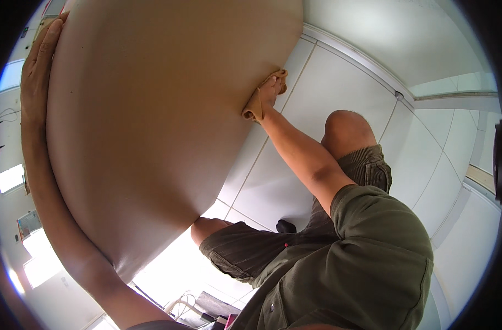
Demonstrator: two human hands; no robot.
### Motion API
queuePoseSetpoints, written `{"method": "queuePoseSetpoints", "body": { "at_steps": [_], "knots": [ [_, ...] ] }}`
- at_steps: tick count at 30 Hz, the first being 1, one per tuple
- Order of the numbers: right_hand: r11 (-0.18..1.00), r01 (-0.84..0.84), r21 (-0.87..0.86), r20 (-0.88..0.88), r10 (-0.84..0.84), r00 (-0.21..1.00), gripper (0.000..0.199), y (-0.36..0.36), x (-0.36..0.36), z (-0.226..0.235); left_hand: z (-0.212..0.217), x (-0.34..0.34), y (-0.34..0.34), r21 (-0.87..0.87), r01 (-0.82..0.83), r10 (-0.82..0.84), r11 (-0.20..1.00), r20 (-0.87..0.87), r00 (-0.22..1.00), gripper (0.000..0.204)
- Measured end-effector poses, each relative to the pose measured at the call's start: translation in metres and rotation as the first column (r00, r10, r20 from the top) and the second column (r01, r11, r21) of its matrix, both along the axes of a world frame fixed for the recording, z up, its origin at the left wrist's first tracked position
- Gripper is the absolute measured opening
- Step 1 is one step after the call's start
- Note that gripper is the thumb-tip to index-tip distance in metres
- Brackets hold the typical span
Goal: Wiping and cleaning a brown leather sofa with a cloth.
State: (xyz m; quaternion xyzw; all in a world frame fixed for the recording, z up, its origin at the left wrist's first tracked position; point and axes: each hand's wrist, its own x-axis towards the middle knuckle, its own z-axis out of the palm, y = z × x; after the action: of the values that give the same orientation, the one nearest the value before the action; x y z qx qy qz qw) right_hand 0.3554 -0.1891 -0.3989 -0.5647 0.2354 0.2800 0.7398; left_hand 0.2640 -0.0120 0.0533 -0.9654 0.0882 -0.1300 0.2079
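Your left hand (pixel 39 66) lies flat along the far left edge of a big beige panel (pixel 152 110), fingers stretched up its side. Your right hand (pixel 268 93) presses a small tan cloth (pixel 254 108) against the panel's right edge, the cloth bunched under your fingers. The panel fills the upper left of the view, its face smooth and plain. Below it you're crouched in olive shorts (pixel 366 168) over a white tiled floor (pixel 339 82).

small colourful rectangular sign or poster (pixel 28 224) at far left edge, partly blurred, beside bright windows
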Motion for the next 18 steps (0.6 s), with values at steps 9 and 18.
{"method": "queuePoseSetpoints", "body": {
  "at_steps": [9,18],
  "knots": [
    [0.974,0.212,-0.084,0.692,-0.096,0.716,0.046,0.008,0.0,0.111,0.003,-0.004,-0.019,-0.15,-0.009,0.006,0.989,-0.018,1.0,0.036],
    [0.945,0.309,0.11,0.967,-0.173,0.184,0.048,0.003,0.108,0.141,-0.005,-0.001,-0.049,-0.514,-0.419,0.524,0.749,0.071,0.849,0.043]
  ]
}}
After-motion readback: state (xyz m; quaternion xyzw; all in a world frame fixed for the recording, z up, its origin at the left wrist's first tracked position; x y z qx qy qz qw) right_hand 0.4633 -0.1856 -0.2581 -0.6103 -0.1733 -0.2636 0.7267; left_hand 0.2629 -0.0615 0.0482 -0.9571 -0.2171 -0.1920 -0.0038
